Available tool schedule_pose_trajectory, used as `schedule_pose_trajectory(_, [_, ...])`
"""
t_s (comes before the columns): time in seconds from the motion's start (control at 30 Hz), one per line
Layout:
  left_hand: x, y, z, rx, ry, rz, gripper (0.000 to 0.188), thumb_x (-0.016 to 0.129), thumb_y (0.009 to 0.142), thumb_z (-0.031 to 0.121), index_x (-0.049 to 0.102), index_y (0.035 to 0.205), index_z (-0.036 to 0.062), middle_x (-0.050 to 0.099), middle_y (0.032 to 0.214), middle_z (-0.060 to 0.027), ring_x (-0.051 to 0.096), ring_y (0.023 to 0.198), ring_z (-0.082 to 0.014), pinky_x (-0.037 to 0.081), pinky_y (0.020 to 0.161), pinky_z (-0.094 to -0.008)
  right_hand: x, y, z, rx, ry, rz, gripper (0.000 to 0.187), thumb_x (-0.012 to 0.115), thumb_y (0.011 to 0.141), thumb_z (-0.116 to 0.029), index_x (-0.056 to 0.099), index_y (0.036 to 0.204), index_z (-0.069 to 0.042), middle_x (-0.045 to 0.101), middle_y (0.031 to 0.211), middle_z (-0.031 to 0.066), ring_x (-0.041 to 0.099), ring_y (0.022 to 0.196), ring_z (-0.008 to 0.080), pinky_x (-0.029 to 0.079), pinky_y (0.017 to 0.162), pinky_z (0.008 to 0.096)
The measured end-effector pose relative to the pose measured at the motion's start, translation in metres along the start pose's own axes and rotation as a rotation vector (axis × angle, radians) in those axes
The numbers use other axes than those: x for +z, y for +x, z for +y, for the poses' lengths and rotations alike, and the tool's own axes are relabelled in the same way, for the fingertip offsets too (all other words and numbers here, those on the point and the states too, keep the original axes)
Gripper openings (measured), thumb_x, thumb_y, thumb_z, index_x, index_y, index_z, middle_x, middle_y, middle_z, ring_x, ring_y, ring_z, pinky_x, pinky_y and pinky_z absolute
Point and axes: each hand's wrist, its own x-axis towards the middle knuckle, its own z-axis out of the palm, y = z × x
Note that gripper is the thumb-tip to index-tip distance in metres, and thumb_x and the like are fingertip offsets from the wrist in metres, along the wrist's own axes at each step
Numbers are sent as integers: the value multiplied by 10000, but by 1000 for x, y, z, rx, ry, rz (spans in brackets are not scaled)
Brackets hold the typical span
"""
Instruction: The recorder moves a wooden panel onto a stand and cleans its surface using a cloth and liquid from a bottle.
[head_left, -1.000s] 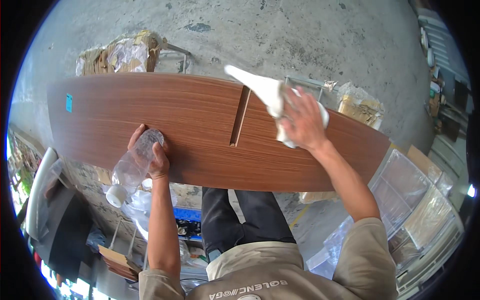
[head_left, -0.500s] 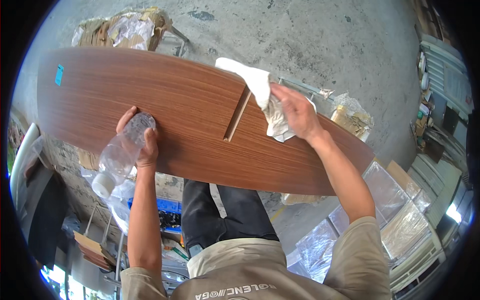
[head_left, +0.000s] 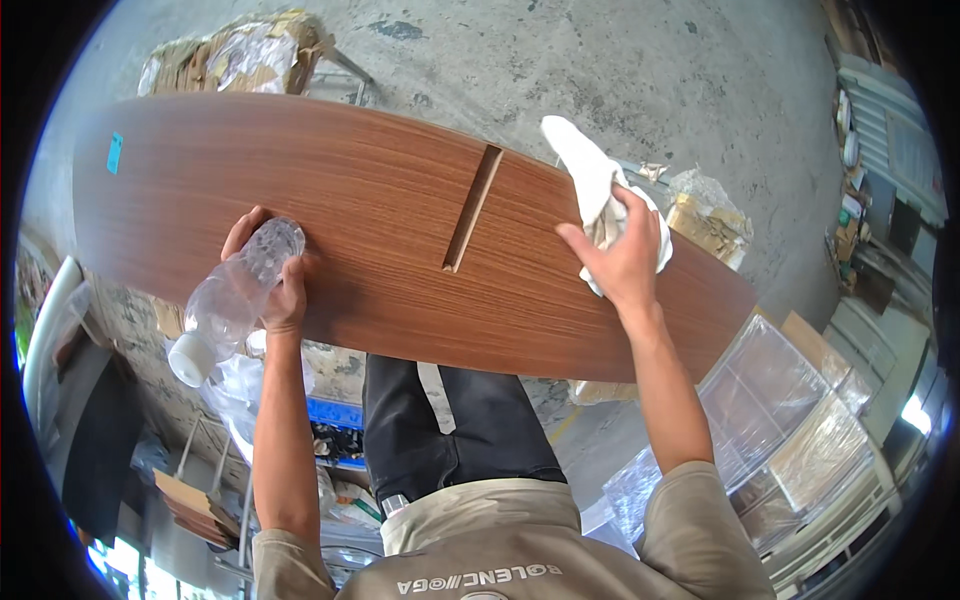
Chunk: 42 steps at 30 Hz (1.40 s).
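A long brown wood-grain board [head_left: 330,190] lies across in front of me, with a narrow slot [head_left: 472,208] cut through its face right of the middle. My left hand [head_left: 284,292] is wrapped round a clear plastic bottle [head_left: 225,300], tilted with its white cap toward me, and rests over the board's near left part. On the right half of the board, my right hand [head_left: 628,250] grips a white cloth [head_left: 592,178]. One end of the cloth sticks out past the far edge. A small blue sticker [head_left: 115,153] is at the board's left end.
Padded supports [head_left: 240,55] stand under the board, another [head_left: 708,220] at the right. Plastic-wrapped boxes [head_left: 770,390] are stacked at the near right. Below the board is a blue crate [head_left: 335,412] with dark items. Panels [head_left: 190,505] lean at the lower left.
My right hand has moved right and slightly nearer with the cloth, leaving the slot fully in sight. My left hand and the bottle have shifted slightly left.
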Motion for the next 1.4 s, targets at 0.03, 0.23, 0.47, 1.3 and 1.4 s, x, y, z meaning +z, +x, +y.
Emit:
schedule_pose_trajectory(0.03, [1,0,3,14,-16,-16,841,737,889,551,433,1397,-46,609,1315,-178,597,1209,-281,494,1025,-398,10,-2,-1,0,-76,36,700,833,810,-425,563,1302,-9,632,1209,198,572,1186,376,420,1070,462])
schedule_pose_trajectory(0.23, [-1,1,2,-44,70,-44,821,800,878,390,384,1431,-51,613,1314,-170,596,1191,-276,469,1049,-381,-7,-15,5,-54,101,268,333,610,993,-157,632,1244,62,582,1360,229,571,1223,418,450,1049,459])
schedule_pose_trajectory(0.47, [-5,1,3,-2,102,-66,795,806,882,357,391,1423,-53,608,1311,-158,601,1170,-262,469,1038,-373,-90,-61,-59,695,1310,321,498,446,1067,-308,491,1422,39,631,1303,158,643,1160,245,522,982,357])
schedule_pose_trajectory(1.3, [56,-97,179,-720,-82,-757,665,838,830,245,556,1382,5,670,1233,-148,650,1095,-237,532,933,-373,-6,-137,16,902,670,13,703,741,944,-247,393,1485,36,662,1190,124,631,1040,184,500,955,330])
schedule_pose_trajectory(1.4, [116,-99,191,-733,-121,-834,749,833,838,303,476,1431,15,706,1155,-195,693,1085,-310,545,914,-394,-12,-134,7,838,1164,86,595,705,974,-192,441,1454,41,640,1271,131,618,1125,171,488,993,326])
